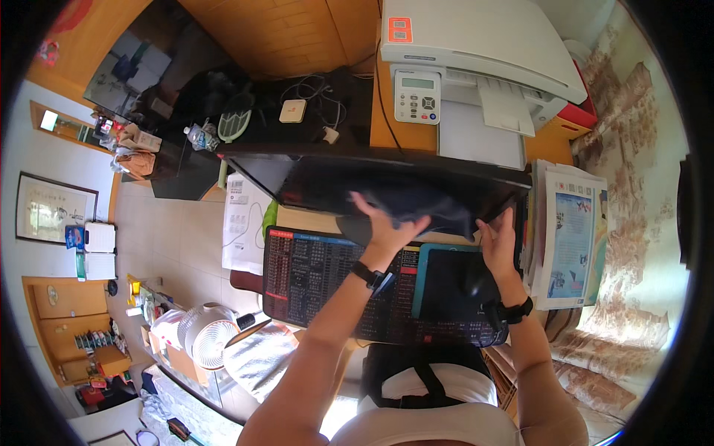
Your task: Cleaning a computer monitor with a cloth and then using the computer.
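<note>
Before me stands a black computer monitor [312, 184], seen steeply from above. A dark, crumpled cloth [415, 203] lies against its screen, somewhat blurred. My left hand [387, 223] is at the cloth's lower left, thumb and fingers spread; whether it grips any fabric is unclear. At the screen's lower right, my right hand [498, 240] has its fingertips by the monitor's edge and the cloth's right corner. Beneath both hands lies a large printed desk mat [334, 279], with a teal-edged black mouse pad [446, 284] and a dark mouse [473, 283] on it.
Behind the monitor are a white printer [474, 44], a small white box [293, 111] with cables, a plastic bottle [201, 137] and a pale green racket-like object [235, 120]. Stacked papers [569, 240] are at right. A white fan [209, 337] stands lower left.
</note>
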Tool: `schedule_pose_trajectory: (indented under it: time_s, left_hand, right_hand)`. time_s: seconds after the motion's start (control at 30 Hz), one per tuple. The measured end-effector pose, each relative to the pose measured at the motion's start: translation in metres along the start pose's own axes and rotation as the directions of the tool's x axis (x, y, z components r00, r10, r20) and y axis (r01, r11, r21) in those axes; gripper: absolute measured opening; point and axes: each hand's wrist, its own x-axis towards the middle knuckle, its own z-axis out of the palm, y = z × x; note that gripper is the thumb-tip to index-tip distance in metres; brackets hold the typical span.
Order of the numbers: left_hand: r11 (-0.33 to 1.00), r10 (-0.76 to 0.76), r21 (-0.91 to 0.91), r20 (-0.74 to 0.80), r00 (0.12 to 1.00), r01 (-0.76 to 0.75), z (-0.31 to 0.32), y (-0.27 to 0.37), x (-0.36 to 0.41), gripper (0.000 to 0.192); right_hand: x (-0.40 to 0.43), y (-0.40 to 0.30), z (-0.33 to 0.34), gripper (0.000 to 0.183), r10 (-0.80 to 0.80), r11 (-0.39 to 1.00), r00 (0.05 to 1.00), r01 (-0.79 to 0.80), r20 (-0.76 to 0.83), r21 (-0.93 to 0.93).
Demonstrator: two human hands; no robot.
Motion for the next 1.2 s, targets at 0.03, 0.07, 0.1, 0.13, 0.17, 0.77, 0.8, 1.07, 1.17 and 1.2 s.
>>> schedule_pose_trajectory:
  time_s: [0.03,0.07,0.1,0.13,0.17,0.77,0.8,1.07,1.17,1.2]
  left_hand:
    - [0.995,-0.075,-0.068,-0.031,0.997,0.073,-0.014,0.000,0.012,0.042]
    - [0.925,-0.377,-0.010,0.104,0.920,0.380,-0.018,-0.014,0.013,0.050]
    - [0.850,-0.522,-0.074,0.014,0.853,0.521,-0.021,-0.034,0.010,0.053]
    - [0.758,-0.647,-0.167,-0.073,0.759,0.631,-0.021,-0.053,0.007,0.055]
    - [0.718,-0.695,-0.248,-0.203,0.690,0.651,-0.020,-0.073,0.006,0.054]
    - [0.689,-0.670,0.617,0.343,0.658,0.381,-0.015,-0.161,-0.053,0.051]
    - [0.730,-0.628,0.581,0.359,0.690,0.361,-0.007,-0.141,-0.057,0.049]
    - [0.967,-0.184,0.249,0.558,0.810,0.048,0.076,0.023,-0.092,0.034]
    - [0.974,-0.142,0.225,0.675,0.724,-0.019,0.107,0.066,-0.108,0.029]
    - [0.971,-0.159,0.238,0.668,0.727,-0.006,0.123,0.073,-0.121,0.029]
  right_hand:
    - [0.002,-0.002,0.001,0.039,0.001,1.000,1.000,-0.001,-0.001,0.002]
    - [0.005,-0.003,0.000,0.039,-0.014,0.999,1.000,0.014,-0.017,0.031]
    - [0.007,-0.007,0.002,0.039,-0.035,0.997,0.999,0.037,-0.029,0.062]
    - [0.007,-0.006,0.002,0.039,-0.037,0.997,0.999,0.038,-0.029,0.064]
    - [0.006,-0.003,0.002,0.038,-0.027,0.997,0.999,0.028,-0.025,0.071]
    - [-0.011,-0.001,0.007,0.042,-0.005,0.995,0.999,0.010,-0.053,0.095]
    - [-0.010,-0.004,0.007,0.042,-0.015,0.994,0.998,0.022,-0.061,0.107]
    - [-0.012,0.001,0.004,0.042,-0.007,0.998,0.999,0.010,-0.050,0.064]
    - [-0.010,0.002,0.001,0.041,-0.030,0.998,0.998,0.034,-0.063,0.052]
    - [-0.007,-0.003,0.004,0.041,-0.054,0.997,0.997,0.057,-0.060,0.052]
